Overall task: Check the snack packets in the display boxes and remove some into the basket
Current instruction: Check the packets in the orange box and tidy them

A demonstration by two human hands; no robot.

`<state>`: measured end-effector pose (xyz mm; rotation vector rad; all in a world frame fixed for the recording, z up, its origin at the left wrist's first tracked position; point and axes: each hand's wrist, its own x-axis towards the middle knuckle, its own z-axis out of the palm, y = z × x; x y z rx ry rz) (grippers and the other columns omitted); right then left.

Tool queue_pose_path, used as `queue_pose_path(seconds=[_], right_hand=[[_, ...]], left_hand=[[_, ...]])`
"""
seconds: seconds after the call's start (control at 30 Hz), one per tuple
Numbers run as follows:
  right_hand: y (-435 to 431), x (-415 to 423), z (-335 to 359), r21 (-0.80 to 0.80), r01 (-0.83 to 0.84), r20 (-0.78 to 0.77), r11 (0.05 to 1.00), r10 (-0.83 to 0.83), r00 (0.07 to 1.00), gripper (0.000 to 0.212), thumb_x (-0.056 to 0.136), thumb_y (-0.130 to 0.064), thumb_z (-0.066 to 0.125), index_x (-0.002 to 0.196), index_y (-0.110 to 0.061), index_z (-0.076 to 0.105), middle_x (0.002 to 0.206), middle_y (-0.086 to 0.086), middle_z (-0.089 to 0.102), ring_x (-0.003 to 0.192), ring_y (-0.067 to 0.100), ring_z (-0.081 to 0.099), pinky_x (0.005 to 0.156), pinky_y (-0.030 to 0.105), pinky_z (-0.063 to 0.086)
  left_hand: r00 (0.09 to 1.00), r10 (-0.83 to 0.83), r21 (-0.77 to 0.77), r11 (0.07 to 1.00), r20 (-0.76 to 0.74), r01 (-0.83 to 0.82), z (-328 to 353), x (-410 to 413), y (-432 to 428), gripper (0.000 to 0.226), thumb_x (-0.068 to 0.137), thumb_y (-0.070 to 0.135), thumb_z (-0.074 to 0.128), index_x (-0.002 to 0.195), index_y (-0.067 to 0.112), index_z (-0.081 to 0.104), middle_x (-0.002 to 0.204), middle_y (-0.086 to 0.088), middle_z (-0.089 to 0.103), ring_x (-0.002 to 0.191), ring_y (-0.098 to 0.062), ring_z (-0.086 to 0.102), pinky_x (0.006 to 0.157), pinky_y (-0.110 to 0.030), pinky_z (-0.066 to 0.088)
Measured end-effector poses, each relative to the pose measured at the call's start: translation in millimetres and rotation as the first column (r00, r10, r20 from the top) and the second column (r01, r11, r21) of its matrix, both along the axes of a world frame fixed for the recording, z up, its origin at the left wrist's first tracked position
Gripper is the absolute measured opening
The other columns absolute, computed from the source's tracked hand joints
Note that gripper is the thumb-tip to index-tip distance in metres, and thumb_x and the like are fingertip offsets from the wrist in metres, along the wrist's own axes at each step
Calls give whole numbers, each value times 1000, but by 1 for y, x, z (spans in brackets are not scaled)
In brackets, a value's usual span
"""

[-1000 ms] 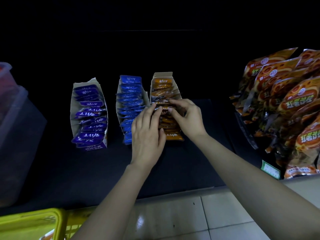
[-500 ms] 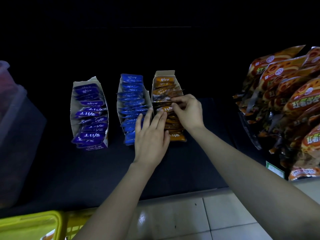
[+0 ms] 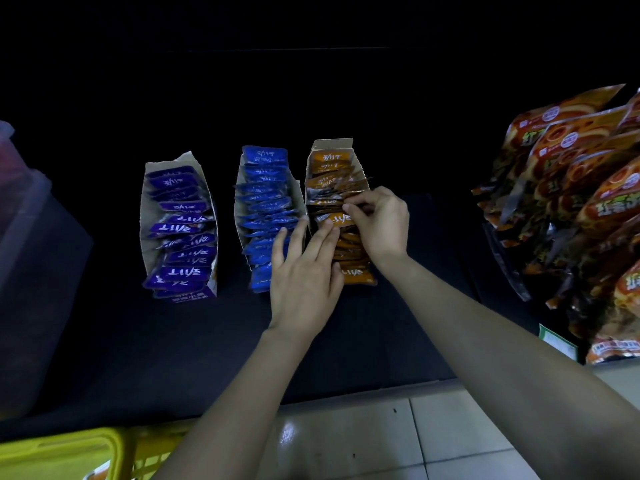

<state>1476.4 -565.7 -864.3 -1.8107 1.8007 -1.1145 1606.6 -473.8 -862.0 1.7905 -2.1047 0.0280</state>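
Three open display boxes stand in a row on a dark shelf: a purple-packet box (image 3: 145, 216), a blue-packet box (image 3: 238, 206) and an orange-packet box (image 3: 332, 144). My left hand (image 3: 304, 271) lies flat with straight fingers, its fingertips touching an orange packet (image 3: 334, 219) in the middle of the orange box. My right hand (image 3: 381, 223) curls over the same box from the right and pinches the orange packets just behind that one. A yellow basket (image 3: 62, 452) shows at the bottom left corner.
Large orange snack bags (image 3: 581, 202) hang or lean at the right side of the shelf. A translucent plastic bin (image 3: 24, 237) stands at the far left. Pale floor tiles (image 3: 398, 445) lie below the shelf edge.
Both hands have shifted slightly further back along the orange box. My right hand's fingers have closed onto packets deeper in the row, and my left fingertips have followed.
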Motion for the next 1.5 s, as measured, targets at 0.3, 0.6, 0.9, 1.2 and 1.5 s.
queue_pose_path(seconds=[0.3, 0.6, 0.9, 1.2, 1.5], right_hand=[[-4, -7, -3, -12, -144, 100, 990, 144, 984, 10, 83, -6, 74, 88, -14, 72, 103, 1, 57, 96, 14, 61, 87, 34, 55], [-15, -9, 6, 43, -196, -52, 980, 198, 979, 15, 82, -13, 77, 97, -13, 76, 104, 0, 52, 99, 14, 57, 90, 34, 53], [-16, -9, 6, 14, -199, -228, 980, 197, 954, 9, 94, -16, 63, 97, -11, 70, 106, 4, 54, 95, 15, 56, 84, 37, 51], [-7, -14, -1, -22, -222, -9, 975, 222, 975, 9, 92, -16, 67, 99, -11, 66, 105, 1, 58, 93, 12, 61, 85, 30, 54], [1, -19, 3, -84, -233, -37, 969, 231, 972, 9, 99, -16, 54, 95, -11, 59, 95, -6, 55, 84, 5, 53, 73, 14, 41]], left_hand=[[1000, 9, 9, 1000, 13, -9, 1, 1, 0, 51, 94, 32, 42, 141, 17, 49, 145, 3, 50, 143, -24, 30, 119, -47, 15], [1000, -3, -1, 1000, 14, 3, 4, 2, -3, 53, 92, 29, 53, 142, 13, 49, 145, 0, 51, 144, -26, 30, 119, -47, 13], [992, -55, 20, 998, 114, 53, 1, 12, -9, 59, 93, 40, 35, 145, 13, 46, 152, -3, 43, 147, -25, 26, 119, -50, 13], [989, -65, 33, 998, 133, 61, 0, 13, -8, 59, 95, 42, 32, 146, 14, 45, 152, -2, 42, 148, -24, 24, 119, -51, 15], [991, -65, 37, 997, 120, 61, -1, 14, -7, 59, 94, 42, 33, 145, 15, 45, 152, -2, 42, 147, -24, 25, 119, -52, 17]])
